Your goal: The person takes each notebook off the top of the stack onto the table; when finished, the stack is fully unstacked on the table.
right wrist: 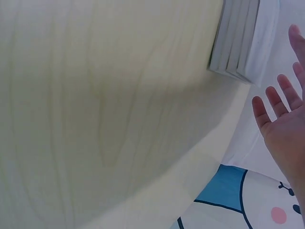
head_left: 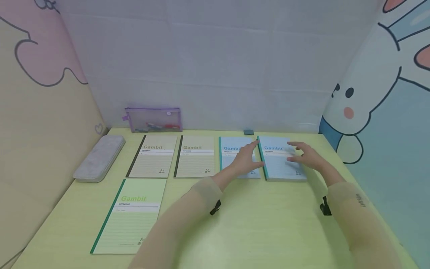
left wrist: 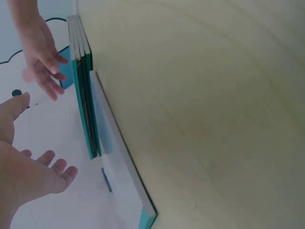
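Observation:
My left hand [head_left: 244, 161] hovers with its fingers spread over the right part of a blue notebook [head_left: 229, 144], fingertips near the green spine of a stack of blue notebooks [head_left: 277, 164]. Over that stack's right side my right hand [head_left: 307, 157] reaches in, thumb and fingers apart. Nothing is held in either palm. In the left wrist view the stack [left wrist: 76, 40] shows several layers and green spines, with the flat notebook [left wrist: 126, 174] nearer. The right wrist view has the layered page edges [right wrist: 233, 38] close to my extended right fingers [right wrist: 276, 98].
Two cream notebooks [head_left: 152, 164] [head_left: 194, 162] lie to the left in the same row, with a green notebook [head_left: 134, 220] in front. A grey case [head_left: 100, 158] sits at the left edge. Behind stand a purple mesh pencil pouch [head_left: 154, 118] and a small blue-grey block [head_left: 248, 132].

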`<state>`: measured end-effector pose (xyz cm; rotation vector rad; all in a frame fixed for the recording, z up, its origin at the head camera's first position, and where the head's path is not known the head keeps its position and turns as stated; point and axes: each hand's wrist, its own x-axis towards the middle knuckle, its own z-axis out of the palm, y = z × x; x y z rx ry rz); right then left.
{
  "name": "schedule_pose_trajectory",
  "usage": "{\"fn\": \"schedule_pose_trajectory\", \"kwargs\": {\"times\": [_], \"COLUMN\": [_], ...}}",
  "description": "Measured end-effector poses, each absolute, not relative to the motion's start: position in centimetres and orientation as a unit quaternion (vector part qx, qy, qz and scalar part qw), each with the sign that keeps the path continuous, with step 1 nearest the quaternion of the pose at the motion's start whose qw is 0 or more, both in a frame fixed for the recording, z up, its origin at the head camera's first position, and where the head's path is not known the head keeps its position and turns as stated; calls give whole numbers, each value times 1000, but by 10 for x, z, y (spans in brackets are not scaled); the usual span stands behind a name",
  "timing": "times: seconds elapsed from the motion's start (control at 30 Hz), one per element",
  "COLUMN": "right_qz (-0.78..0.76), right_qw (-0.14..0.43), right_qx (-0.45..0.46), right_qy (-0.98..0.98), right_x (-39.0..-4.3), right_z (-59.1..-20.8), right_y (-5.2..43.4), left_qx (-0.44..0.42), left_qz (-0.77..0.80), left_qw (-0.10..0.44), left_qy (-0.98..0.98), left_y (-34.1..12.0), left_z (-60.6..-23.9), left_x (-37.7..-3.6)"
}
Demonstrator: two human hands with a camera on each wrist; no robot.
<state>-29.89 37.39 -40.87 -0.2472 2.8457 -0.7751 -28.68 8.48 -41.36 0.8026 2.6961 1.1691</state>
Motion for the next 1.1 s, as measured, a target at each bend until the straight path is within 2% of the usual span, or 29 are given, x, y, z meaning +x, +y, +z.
{"fn": "schedule_pose_trajectory", "kwargs": {"times": [0.27,0.57,0.87,1.1], "right_qz": [-271,-259,-264,-250], "right_qw": [150,153,158,162], "right_qx": [-60,-64,-59,-63], "right_qy": [949,951,949,953], "right_x": [-300,-299,-300,-302], "right_z": [-422,-425,-429,-432], "right_y": [378,383,389,390], "left_qx": [248,246,265,267], "left_qz": [366,325,285,334], "left_qw": [102,135,131,97], "left_qy": [891,903,912,899], "left_y": [103,110,114,115], "left_z": [-432,-440,-436,-438], "left_x": [-288,-294,-291,-292]}}
